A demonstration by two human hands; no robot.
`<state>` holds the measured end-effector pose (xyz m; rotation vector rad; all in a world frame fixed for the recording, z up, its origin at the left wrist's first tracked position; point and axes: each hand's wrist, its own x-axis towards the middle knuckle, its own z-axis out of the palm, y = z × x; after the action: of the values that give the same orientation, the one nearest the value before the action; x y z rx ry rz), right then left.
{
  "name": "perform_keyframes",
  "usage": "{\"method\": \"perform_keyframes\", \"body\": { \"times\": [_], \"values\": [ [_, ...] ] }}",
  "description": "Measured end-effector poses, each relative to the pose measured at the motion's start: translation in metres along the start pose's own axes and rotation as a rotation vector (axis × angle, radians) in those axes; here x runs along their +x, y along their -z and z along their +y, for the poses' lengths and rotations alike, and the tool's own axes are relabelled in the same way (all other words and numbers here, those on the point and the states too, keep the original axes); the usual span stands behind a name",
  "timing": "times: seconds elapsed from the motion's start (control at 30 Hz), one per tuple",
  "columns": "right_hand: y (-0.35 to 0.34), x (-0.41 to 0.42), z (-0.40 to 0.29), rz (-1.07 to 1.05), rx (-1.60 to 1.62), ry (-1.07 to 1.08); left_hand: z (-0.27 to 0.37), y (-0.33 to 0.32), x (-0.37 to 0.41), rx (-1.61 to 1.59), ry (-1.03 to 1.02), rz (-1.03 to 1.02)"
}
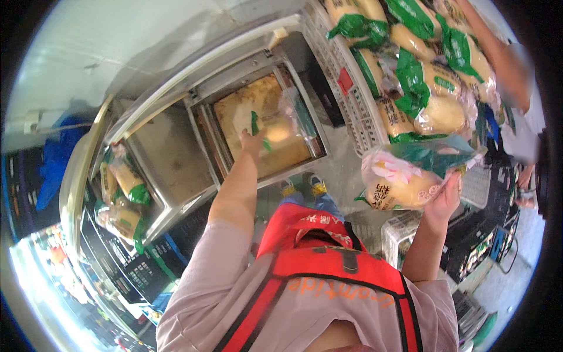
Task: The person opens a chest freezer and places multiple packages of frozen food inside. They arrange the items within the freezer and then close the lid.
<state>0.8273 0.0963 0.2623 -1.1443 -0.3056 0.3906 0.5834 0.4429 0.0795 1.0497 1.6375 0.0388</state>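
Observation:
My left hand (251, 143) reaches into the right-hand well of a two-well metal machine (201, 145), which looks like a vacuum packer. Its fingers lie over the green end of a clear bag of lotus root (279, 127) on the stained plate (233, 94). Blur hides whether they grip it. In my right hand (446, 198) I hold up another bag of lotus root (396, 189) by its side edge. This bag is clear and green, with a pink flower print and writing. It hangs just in front of the piled crate.
Several green-ended bags (433, 83) fill a white plastic crate (347, 94) at upper right. More bags (125, 176) lie along the machine's left end. A curved lid frame (211, 66) spans the machine's far side. Another person's arm (501, 57) extends over the crate's right side.

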Motion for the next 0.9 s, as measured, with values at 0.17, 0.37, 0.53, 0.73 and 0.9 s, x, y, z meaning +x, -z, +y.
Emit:
{"method": "perform_keyframes", "body": {
  "times": [0.17, 0.37, 0.53, 0.73, 0.9],
  "values": [
    [0.020, -0.017, 0.002, -0.057, -0.091, 0.027, -0.013, -0.014, 0.054, -0.010, -0.015, -0.052],
    [0.027, -0.026, -0.002, -0.046, 0.018, 0.018, -0.030, -0.010, 0.089, -0.057, 0.045, -0.188],
    [0.015, -0.026, -0.006, -0.088, 0.067, 0.003, -0.023, -0.023, 0.054, -0.431, 0.058, -0.370],
    [0.017, -0.019, -0.006, -0.186, 0.206, -0.080, -0.047, -0.036, 0.066, -0.456, 0.046, -0.281],
    [0.013, -0.004, -0.011, 0.025, 0.210, -0.286, -0.041, -0.017, 0.030, -0.436, 0.021, -0.133]
  ]
}}
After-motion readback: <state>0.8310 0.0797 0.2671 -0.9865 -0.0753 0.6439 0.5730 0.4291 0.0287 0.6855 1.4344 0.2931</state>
